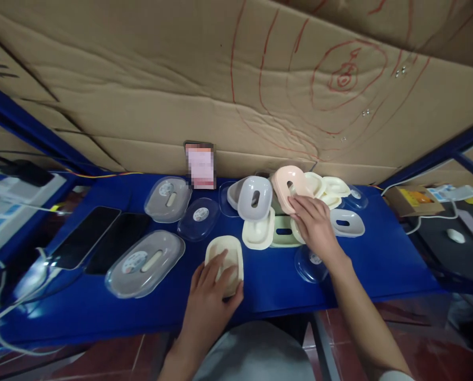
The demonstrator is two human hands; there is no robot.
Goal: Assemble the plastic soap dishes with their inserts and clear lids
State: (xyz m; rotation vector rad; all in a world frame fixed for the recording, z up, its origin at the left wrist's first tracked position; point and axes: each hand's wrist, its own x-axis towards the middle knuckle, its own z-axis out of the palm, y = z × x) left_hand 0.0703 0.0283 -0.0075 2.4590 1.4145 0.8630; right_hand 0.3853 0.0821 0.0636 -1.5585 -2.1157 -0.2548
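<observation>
My left hand (212, 288) rests on a cream oval soap dish (225, 254) near the front edge of the blue table (260, 286), fingers wrapped over its near side. My right hand (314, 222) reaches into a pile of soap dish parts, fingertips touching a pink oval tray (286, 185) that leans upright. Beside it stands a grey slotted tray (254, 197), with cream trays (258, 233) and a pale green one (284, 232) lying below.
Clear plastic lids (145, 262) (167, 198) (200, 217) lie to the left, one (310, 264) under my right wrist. Two dark phones (88, 235) lie at the left. A cardboard wall (236, 79) backs the table. A small card (200, 165) leans on it. Cables lie at both sides.
</observation>
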